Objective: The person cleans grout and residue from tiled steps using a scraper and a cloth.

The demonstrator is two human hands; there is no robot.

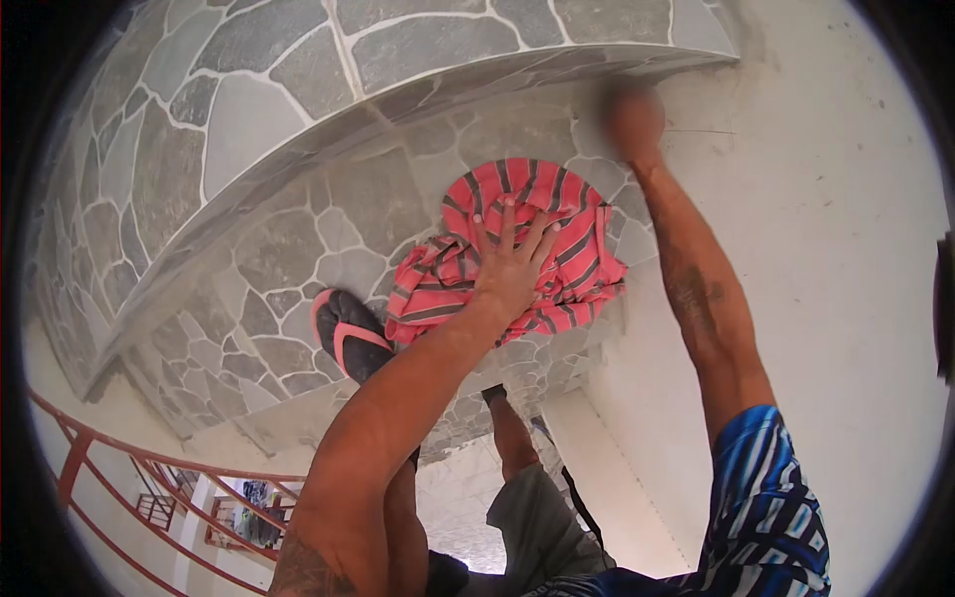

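A crumpled red-pink cloth with dark grey stripes lies on a stone-patterned step. My left hand rests on the middle of this cloth, palm down, with its fingers spread. Farther up and to the right, my right hand is at the corner where the step meets the pale wall. A blur covers that hand, so its fingers cannot be made out. Left of the cloth is a black flip-flop with pink straps, partly behind my left forearm.
The higher stone step curves across the top with a projecting edge. A pale wall runs along the right. At lower left is a reddish-brown metal railing. My legs in grey shorts show below, above a lower floor.
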